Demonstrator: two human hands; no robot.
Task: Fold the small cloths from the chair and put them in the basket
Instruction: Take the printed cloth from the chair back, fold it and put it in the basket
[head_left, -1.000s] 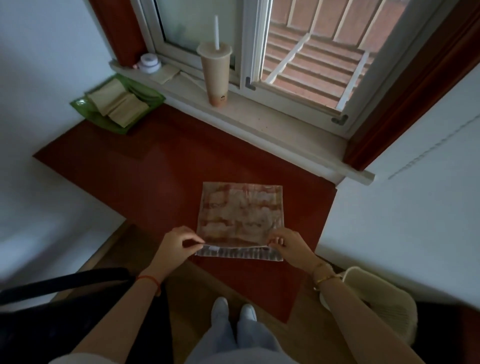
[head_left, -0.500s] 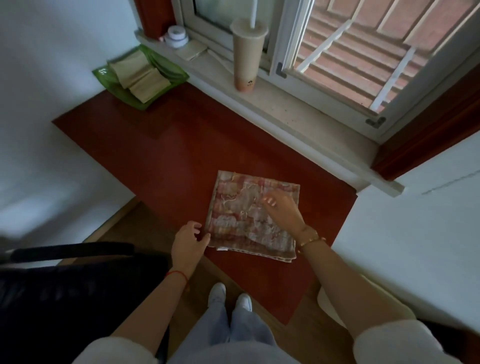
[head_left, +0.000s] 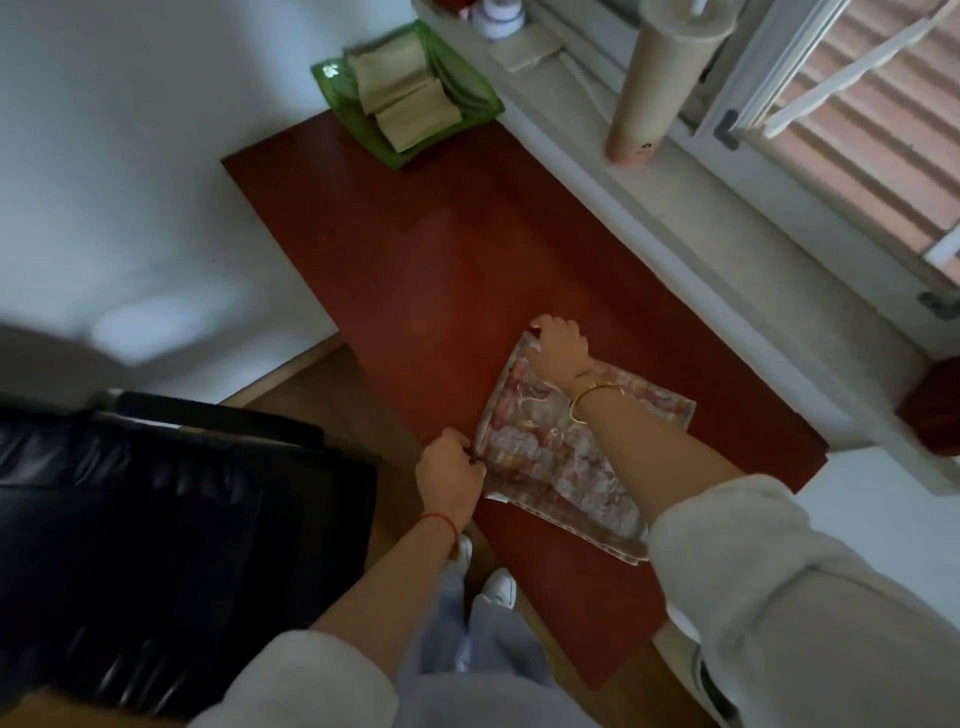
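A pink and cream patterned cloth (head_left: 556, 462) lies folded on the dark red table (head_left: 441, 249). My left hand (head_left: 451, 473) pinches the cloth's near left edge. My right hand (head_left: 558, 349) reaches across and grips its far left corner; my forearm crosses over the cloth. At the table's far end stands a green basket (head_left: 332, 78) with two folded beige cloths (head_left: 405, 101) in it. A black chair (head_left: 156, 519) is at my left; no cloths show on it.
A tall paper cup (head_left: 652, 88) with a straw stands on the window sill, beside a small white jar (head_left: 501, 15). The open window is at the right. A white wall runs along the left. My feet are below the table's near edge.
My right hand has slid from the middle of the cloth to its far left corner. My left hand has closed on the near left edge. The camera has swung left.
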